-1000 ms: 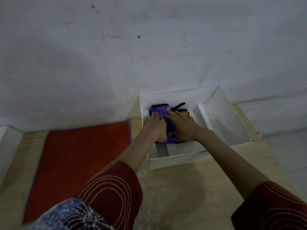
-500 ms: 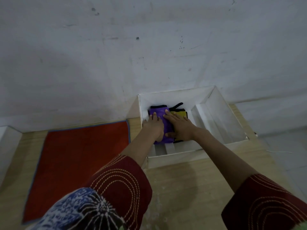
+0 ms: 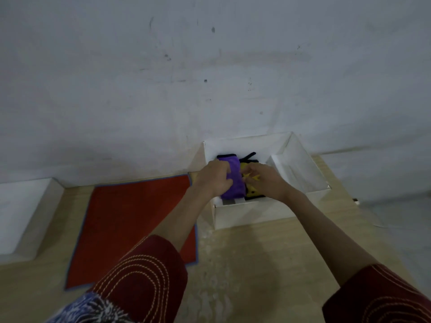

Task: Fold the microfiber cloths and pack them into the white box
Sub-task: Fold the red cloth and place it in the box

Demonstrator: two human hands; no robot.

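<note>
Now our left hand [image 3: 215, 177] grips the folded purple microfiber cloth [image 3: 233, 183] in the white cardboard box [image 3: 251, 215]. Our right hand [image 3: 267, 181] pinches crumpled yellow cloth [image 3: 251, 194].

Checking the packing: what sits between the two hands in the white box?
Head view: the purple cloth and the yellow cloth beside it, between the left hand and the right hand.

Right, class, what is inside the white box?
Inside the white box lie a folded purple cloth, gripped by the left hand, and a yellow cloth beside it, pinched by the right hand. The hands cover part of both; anything beneath the cloths is hidden.
</note>
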